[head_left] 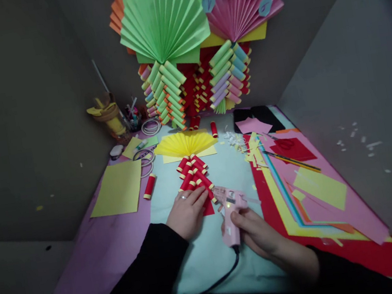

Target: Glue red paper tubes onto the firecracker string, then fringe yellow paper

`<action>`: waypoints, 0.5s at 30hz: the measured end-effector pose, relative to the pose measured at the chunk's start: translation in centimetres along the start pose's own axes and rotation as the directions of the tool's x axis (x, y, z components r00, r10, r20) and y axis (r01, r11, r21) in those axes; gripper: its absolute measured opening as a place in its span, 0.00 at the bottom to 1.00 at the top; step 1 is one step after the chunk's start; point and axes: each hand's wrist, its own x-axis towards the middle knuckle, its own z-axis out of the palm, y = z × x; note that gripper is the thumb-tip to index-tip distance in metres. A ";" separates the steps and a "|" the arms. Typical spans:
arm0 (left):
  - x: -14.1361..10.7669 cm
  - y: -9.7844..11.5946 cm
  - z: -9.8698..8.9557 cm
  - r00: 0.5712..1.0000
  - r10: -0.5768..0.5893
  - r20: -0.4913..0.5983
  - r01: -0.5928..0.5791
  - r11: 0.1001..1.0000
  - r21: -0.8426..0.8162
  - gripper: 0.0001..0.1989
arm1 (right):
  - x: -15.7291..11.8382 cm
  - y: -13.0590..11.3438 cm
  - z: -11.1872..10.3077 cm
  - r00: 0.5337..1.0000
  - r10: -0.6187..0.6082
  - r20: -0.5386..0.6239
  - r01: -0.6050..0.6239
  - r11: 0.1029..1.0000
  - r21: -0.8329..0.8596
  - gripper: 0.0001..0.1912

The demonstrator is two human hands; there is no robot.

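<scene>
My right hand (254, 229) is wrapped round a pink hot glue gun (230, 210). Its nozzle points up and left, close to the lowest red paper rolls (204, 179). Those rolls have pale yellow ends and slant in two rows, like a string of paper firecrackers. At the top of the string a yellow pleated paper fan (185, 143) lies on a yellow sheet. My left hand (187, 212) rests on the lower rolls, fingers stretched out and touching them. Beneath its fingertips a red paper strip (208, 208) shows. Whatever lies under the palm is hidden.
Finished fan hangings (163, 24) hang at the back. A loose red roll (149, 187) and a yellow sheet (116, 188) lie left. To the right are stacked coloured papers (356, 211), a pencil (294, 162), scissors (284, 143) and paper scraps. The gun's black cord (223, 278) runs toward me.
</scene>
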 end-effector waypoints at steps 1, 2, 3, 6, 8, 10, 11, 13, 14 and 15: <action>0.0 0.0 0.0 1.000 -0.002 0.004 0.002 1.000 0.004 0.21 | 0.0 0.0 0.0 1.000 -0.005 -0.001 0.005 1.000 -0.002 0.18; 0.0 0.0 -0.1 1.000 -0.004 0.008 0.004 1.000 0.007 0.21 | 0.0 0.0 0.0 1.000 -0.010 0.000 0.010 1.000 -0.005 0.17; 0.0 0.0 -0.1 1.000 -0.006 0.011 0.006 1.000 0.009 0.21 | 0.0 0.0 0.0 1.000 -0.014 0.001 0.014 1.000 -0.006 0.17; 0.0 0.0 -0.1 1.000 -0.006 0.008 0.006 1.000 0.015 0.21 | 0.0 -0.1 0.0 1.000 0.012 -0.004 -0.012 1.000 0.014 0.18; 0.0 0.1 -0.1 1.000 -0.005 -0.001 0.005 1.000 0.016 0.21 | 0.0 -0.2 0.2 0.999 0.045 -0.021 -0.044 0.998 0.038 0.20; 0.0 0.1 0.0 1.000 -0.002 -0.010 0.002 1.000 0.015 0.21 | -0.1 -0.3 0.3 0.997 0.061 -0.043 -0.058 0.997 0.058 0.22; 0.0 0.0 0.0 1.000 -0.001 -0.012 0.002 1.000 0.015 0.21 | -0.1 -0.3 0.4 0.997 0.062 -0.051 -0.059 0.996 0.064 0.22; 0.0 0.0 0.0 1.000 -0.004 -0.014 0.004 1.000 0.013 0.21 | -0.2 -0.3 0.4 0.996 0.075 -0.056 -0.071 0.995 0.071 0.23; 0.0 0.0 0.0 1.000 -0.005 -0.015 0.005 1.000 0.012 0.21 | -0.2 -0.3 0.4 0.994 0.088 -0.057 -0.084 0.994 0.073 0.23; 0.0 0.0 0.0 1.000 -0.006 -0.016 0.006 1.000 0.011 0.21 | -0.3 -0.3 0.4 0.993 0.102 -0.061 -0.098 0.992 0.075 0.23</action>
